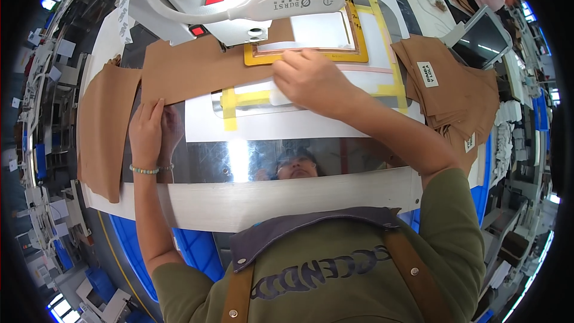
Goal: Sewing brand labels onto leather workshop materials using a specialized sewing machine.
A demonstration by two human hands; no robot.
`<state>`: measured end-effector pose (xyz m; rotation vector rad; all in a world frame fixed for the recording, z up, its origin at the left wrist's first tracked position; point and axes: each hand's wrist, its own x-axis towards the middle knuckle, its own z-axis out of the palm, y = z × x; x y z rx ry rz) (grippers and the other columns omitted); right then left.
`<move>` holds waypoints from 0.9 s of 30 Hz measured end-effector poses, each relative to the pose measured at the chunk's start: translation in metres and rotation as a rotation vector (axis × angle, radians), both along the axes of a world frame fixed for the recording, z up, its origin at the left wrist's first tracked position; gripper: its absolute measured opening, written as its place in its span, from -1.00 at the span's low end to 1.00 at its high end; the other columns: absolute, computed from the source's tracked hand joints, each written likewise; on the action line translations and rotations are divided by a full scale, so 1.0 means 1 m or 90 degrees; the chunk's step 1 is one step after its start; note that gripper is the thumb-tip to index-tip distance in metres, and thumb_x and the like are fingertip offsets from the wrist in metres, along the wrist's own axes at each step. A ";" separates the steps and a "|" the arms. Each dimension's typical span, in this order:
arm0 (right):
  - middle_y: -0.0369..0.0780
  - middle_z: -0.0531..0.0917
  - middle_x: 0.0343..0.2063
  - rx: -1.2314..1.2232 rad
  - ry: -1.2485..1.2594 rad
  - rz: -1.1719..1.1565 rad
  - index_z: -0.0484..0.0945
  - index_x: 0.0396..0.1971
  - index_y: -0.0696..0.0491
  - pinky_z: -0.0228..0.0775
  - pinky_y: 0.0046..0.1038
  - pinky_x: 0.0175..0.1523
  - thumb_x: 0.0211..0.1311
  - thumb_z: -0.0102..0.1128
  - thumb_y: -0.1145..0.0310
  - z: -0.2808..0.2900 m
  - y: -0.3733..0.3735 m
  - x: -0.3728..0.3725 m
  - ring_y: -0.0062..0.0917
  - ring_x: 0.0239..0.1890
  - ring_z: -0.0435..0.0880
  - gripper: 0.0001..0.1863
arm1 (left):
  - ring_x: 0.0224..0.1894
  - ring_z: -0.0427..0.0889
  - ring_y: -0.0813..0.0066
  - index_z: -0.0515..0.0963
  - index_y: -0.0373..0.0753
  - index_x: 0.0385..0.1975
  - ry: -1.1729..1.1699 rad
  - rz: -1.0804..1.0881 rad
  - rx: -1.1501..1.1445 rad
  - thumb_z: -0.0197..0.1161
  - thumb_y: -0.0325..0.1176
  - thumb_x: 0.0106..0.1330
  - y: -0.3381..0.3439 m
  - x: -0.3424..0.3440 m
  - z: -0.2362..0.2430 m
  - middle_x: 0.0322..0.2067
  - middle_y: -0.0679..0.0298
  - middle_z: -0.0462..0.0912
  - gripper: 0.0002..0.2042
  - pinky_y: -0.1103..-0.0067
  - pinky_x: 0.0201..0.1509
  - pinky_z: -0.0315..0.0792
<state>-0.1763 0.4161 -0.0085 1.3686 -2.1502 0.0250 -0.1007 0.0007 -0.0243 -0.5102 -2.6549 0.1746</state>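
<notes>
"Two grips, near first?"

"Left hand [146, 128]: fingers nearly straight on brown panel [197, 70], near-left corner; pinch unclear. Right hand [308, 79], farther: half-curled by yellow frame [347, 57], hold unclear."

"Step?"

"Probably squaring brown panel on desk [203, 203]; next needs it flat."

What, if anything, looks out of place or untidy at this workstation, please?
The pile of brown fabric pieces at the right looks untidy: its edges fan out unevenly instead of lining up. The brown panel at the left hand lies fairly flat, and I see no spill.
</notes>
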 end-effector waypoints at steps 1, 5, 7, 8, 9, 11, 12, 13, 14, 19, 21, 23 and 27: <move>-0.31 0.55 -0.37 0.003 -0.001 -0.002 0.62 -0.47 0.02 0.44 -0.50 -0.18 -0.01 0.36 0.42 0.002 0.014 0.002 -0.50 -0.21 0.58 -0.91 | -0.01 0.73 0.14 0.71 -0.36 0.04 0.006 -0.028 0.016 0.30 -0.57 0.28 0.015 -0.009 0.000 -0.04 0.16 0.74 -0.68 0.34 0.06 0.63; -0.27 0.60 -0.33 0.015 -0.042 -0.071 0.63 -0.40 0.05 0.50 -0.43 -0.13 0.05 0.33 0.46 0.008 0.074 0.008 -0.44 -0.16 0.64 -0.91 | -0.03 0.72 0.17 0.70 -0.37 0.03 0.016 -0.119 0.020 0.31 -0.55 0.27 0.056 -0.043 0.002 -0.05 0.16 0.73 -0.68 0.36 0.04 0.63; -0.26 0.62 -0.33 0.036 -0.077 -0.131 0.65 -0.34 0.08 0.56 -0.36 -0.11 0.07 0.33 0.49 0.008 0.092 0.010 -0.40 -0.17 0.68 -0.88 | -0.04 0.72 0.18 0.71 -0.36 0.03 0.011 -0.178 0.031 0.31 -0.56 0.25 0.072 -0.056 0.000 -0.06 0.18 0.72 -0.67 0.36 0.02 0.63; -0.26 0.62 -0.33 0.036 -0.078 -0.132 0.65 -0.34 0.08 0.56 -0.36 -0.11 0.07 0.33 0.49 0.007 0.093 0.010 -0.40 -0.17 0.68 -0.88 | -0.04 0.72 0.18 0.71 -0.36 0.03 0.010 -0.180 0.031 0.31 -0.56 0.25 0.073 -0.056 0.000 -0.06 0.18 0.72 -0.67 0.36 0.02 0.63; -0.26 0.65 -0.31 0.001 -0.097 -0.121 0.67 -0.31 0.10 0.57 -0.37 -0.12 0.10 0.35 0.49 0.006 0.096 0.010 -0.41 -0.16 0.70 -0.86 | -0.04 0.72 0.18 0.72 -0.35 0.02 -0.002 -0.162 0.024 0.32 -0.56 0.25 0.076 -0.061 0.002 -0.07 0.18 0.72 -0.67 0.36 0.01 0.63; -0.26 0.69 -0.29 -0.037 -0.117 -0.115 0.69 -0.27 0.11 0.58 -0.37 -0.12 0.12 0.38 0.50 0.005 0.096 0.009 -0.41 -0.15 0.71 -0.85 | -0.04 0.72 0.19 0.72 -0.34 0.02 -0.014 -0.150 0.014 0.33 -0.56 0.25 0.076 -0.064 0.004 -0.08 0.19 0.72 -0.68 0.36 0.00 0.63; -0.26 0.72 -0.26 -0.091 -0.130 -0.079 0.70 -0.24 0.12 0.59 -0.37 -0.12 0.15 0.40 0.50 0.005 0.094 0.007 -0.40 -0.14 0.72 -0.83 | -0.04 0.72 0.19 0.73 -0.33 0.02 -0.007 -0.107 0.002 0.33 -0.56 0.25 0.070 -0.063 0.005 -0.08 0.19 0.72 -0.68 0.36 0.01 0.63; -0.26 0.75 -0.23 -0.144 -0.143 -0.039 0.72 -0.20 0.12 0.60 -0.38 -0.12 0.18 0.41 0.51 0.004 0.091 0.006 -0.39 -0.13 0.73 -0.82 | -0.04 0.73 0.18 0.73 -0.33 0.01 -0.002 -0.058 -0.009 0.33 -0.57 0.25 0.060 -0.058 0.006 -0.09 0.19 0.71 -0.69 0.36 0.01 0.63; -0.26 0.75 -0.23 -0.146 -0.144 -0.045 0.72 -0.20 0.12 0.60 -0.38 -0.12 0.18 0.41 0.51 0.004 0.091 0.003 -0.39 -0.13 0.73 -0.82 | -0.04 0.73 0.18 0.73 -0.33 0.01 -0.004 -0.064 -0.011 0.33 -0.57 0.25 0.049 -0.052 0.006 -0.09 0.19 0.71 -0.69 0.36 0.01 0.63; -0.27 0.75 -0.23 -0.198 -0.156 -0.093 0.74 -0.20 0.10 0.62 -0.35 -0.10 0.29 0.37 0.47 0.024 0.094 -0.020 -0.36 -0.14 0.72 -0.88 | -0.01 0.74 0.14 0.74 -0.33 0.02 -0.042 0.187 -0.024 0.30 -0.58 0.29 -0.009 -0.011 0.003 -0.07 0.14 0.72 -0.69 0.34 0.04 0.64; -0.25 0.79 -0.17 -0.194 -0.177 -0.114 0.76 -0.14 0.12 0.63 -0.32 -0.09 0.34 0.37 0.46 0.024 0.092 -0.024 -0.32 -0.13 0.75 -0.85 | 0.00 0.74 0.12 0.74 -0.34 0.03 -0.038 0.213 -0.030 0.27 -0.57 0.30 -0.024 -0.002 -0.002 -0.06 0.12 0.72 -0.69 0.32 0.06 0.64; -0.23 0.81 -0.15 -0.197 -0.228 -0.139 0.76 -0.14 0.13 0.62 -0.28 0.00 0.42 0.32 0.40 0.020 0.086 -0.027 -0.28 -0.08 0.75 -0.85 | 0.01 0.74 0.09 0.74 -0.35 0.03 -0.034 0.242 -0.038 0.24 -0.57 0.32 -0.036 0.006 -0.005 -0.06 0.10 0.72 -0.69 0.30 0.07 0.64; -0.15 0.80 -0.13 -0.214 -0.256 -0.087 0.75 -0.10 0.14 0.59 -0.28 0.07 0.48 0.21 0.40 0.005 0.078 -0.046 -0.26 -0.04 0.75 -0.80 | 0.03 0.71 0.02 0.72 -0.37 0.03 -0.042 0.329 -0.040 0.15 -0.58 0.35 -0.051 0.009 0.000 -0.05 0.04 0.71 -0.69 0.22 0.10 0.62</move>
